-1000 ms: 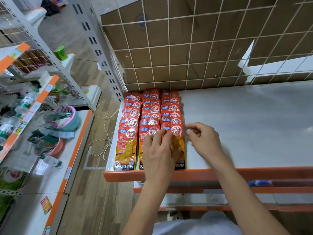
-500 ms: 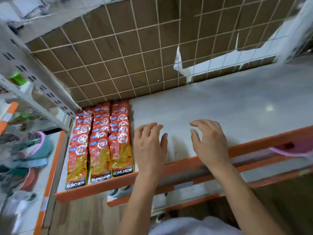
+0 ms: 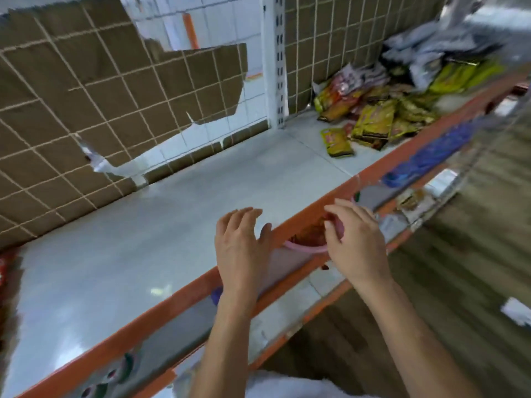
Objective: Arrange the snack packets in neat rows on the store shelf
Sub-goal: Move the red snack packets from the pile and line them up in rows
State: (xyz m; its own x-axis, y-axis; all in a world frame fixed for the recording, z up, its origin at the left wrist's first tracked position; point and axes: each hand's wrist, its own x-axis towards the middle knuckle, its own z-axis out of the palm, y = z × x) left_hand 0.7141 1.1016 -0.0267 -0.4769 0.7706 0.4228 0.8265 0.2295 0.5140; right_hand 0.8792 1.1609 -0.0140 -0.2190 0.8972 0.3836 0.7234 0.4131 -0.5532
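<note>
The grey shelf [image 3: 178, 214] with an orange front lip runs across the view. The neat rows of red and orange packets show only as a blurred red sliver [image 3: 7, 271] at the far left edge. A loose heap of yellow and red snack packets [image 3: 373, 116] lies at the shelf's far right. My left hand [image 3: 242, 245] hovers over the orange lip with fingers spread, holding nothing. My right hand [image 3: 356, 242] hovers just right of it, fingers loosely bent and empty, above a pink basin [image 3: 304, 248] of red packets on the shelf below.
A wire grid backed with torn brown cardboard [image 3: 86, 104] closes the shelf's back. A white slotted upright [image 3: 277, 61] divides the shelf bays. A blue item [image 3: 428, 159] sits on the lower shelf at right. Wooden floor [image 3: 474, 268] lies to the right.
The view has swung right. Both hands left the arranged packets, which slid off to the left edge, and moved along the shelf's front lip. The loose heap came into view at right.
</note>
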